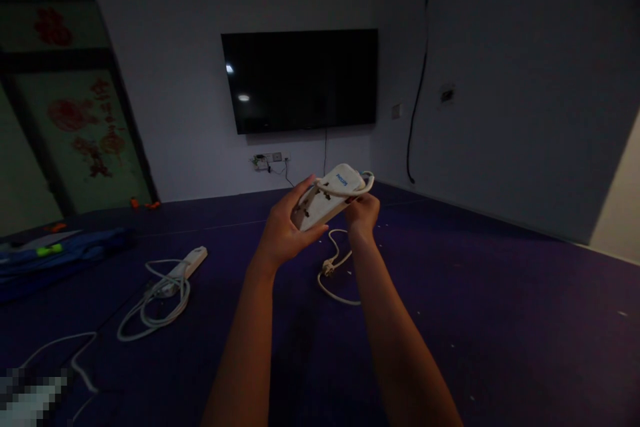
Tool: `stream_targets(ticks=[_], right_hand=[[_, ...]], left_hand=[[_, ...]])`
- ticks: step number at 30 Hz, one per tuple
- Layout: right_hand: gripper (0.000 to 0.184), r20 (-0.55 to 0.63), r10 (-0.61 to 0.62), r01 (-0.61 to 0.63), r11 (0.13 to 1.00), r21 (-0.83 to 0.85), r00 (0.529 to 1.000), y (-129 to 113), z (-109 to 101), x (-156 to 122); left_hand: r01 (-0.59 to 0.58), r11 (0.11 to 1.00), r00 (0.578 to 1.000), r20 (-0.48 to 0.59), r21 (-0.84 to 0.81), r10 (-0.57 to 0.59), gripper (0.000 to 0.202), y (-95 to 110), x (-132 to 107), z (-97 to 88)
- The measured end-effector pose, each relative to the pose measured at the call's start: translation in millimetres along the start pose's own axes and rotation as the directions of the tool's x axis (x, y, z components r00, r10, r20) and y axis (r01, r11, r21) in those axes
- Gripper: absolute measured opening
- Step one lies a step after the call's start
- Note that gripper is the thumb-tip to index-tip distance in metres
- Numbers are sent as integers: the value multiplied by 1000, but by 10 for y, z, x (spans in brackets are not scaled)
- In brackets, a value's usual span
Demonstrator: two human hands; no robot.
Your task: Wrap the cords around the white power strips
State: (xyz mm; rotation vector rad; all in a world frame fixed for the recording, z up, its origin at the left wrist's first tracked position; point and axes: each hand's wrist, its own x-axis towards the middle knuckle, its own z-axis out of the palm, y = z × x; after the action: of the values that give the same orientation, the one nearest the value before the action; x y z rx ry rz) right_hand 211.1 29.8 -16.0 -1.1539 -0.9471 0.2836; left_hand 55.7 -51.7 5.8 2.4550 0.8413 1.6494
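Note:
A white power strip (327, 207) with blue PHILIPS lettering is held up in front of me, tilted with its sockets facing up. My left hand (283, 230) grips its near left end, thumb along the lower edge and fingers over the top. Around the strip's far part runs its white power cord (345, 193). My right hand (363, 215) is closed beside the strip's right side, on the cord; its fingertips are partly hidden. Below, more cord hangs in a loop with a plug (328, 268) near the floor.
On the purple floor (475, 320) to the left lies another white power strip (195, 260) with coiled cord (155, 320). Blue cloth (95, 250) lies farther left. A television (305, 80) hangs on the far wall, above wall sockets (277, 157). A black cable (417, 100) dangles at right.

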Motion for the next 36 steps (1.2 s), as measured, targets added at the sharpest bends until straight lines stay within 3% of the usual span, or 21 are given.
stream_targets(ticks=[6,11,15,19,23,29,34,36], right_hand=[[33,283,43,-72,993,91,958,39,44,73],[47,494,-22,-49,990,129,869,-174,-21,-44],[43,590,-74,28,996,87,804,-328,-37,-147],[33,660,-85,94,995,22,746,-452,-26,-243],[27,682,-139,226,973,-39,718,-560,-55,-348],[26,738,-113,387,898,-211,665,-671,-132,-457],[19,790,-139,536,801,-264,597,-726,-183,-460],[13,783,-149,568,769,-292,604,-713,-207,-445]], left_hand=[[-44,977,997,-48,208,55,76,-36,2,-91],[-2,955,979,-194,295,62,79,-137,-25,-197],[85,931,955,-297,356,26,78,-200,-38,-260],[206,884,933,-357,419,-48,77,-254,-51,-293],[297,803,924,-368,517,-105,78,-325,-91,-350],[306,740,932,-348,599,-103,75,-382,-134,-394],[399,616,913,-351,679,-205,75,-392,-142,-385],[399,588,917,-326,704,-232,74,-396,-153,-406]])
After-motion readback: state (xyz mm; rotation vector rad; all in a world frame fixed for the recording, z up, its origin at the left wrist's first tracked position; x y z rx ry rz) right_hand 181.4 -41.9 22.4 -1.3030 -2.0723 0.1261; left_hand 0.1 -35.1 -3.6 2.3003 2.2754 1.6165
